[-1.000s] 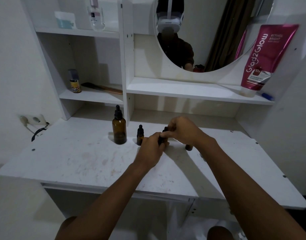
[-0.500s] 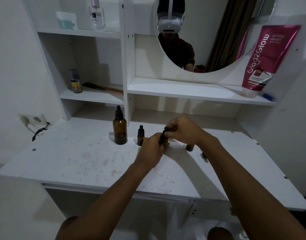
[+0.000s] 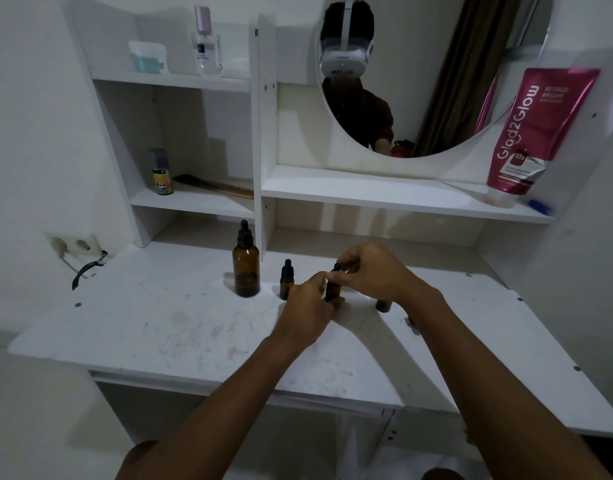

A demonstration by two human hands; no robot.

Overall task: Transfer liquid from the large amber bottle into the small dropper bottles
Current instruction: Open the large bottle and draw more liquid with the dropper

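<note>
Holding dropper bottle (image 3: 333, 289) still — left hand (image 3: 307, 308), right hand (image 3: 372, 273).

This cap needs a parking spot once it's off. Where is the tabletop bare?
Bare: the tabletop left and front of the large amber bottle, out to the black cable; the right side beyond the right hand. Crowded: the middle row, where the standing dropper bottle, the held dropper bottle in the left hand, and a third bottle sit close.

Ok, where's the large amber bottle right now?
In the head view the large amber bottle stands upright on the desk, just before the shelf divider. To its right stands a free dropper bottle, then the left hand gripping a second dropper bottle.
</note>
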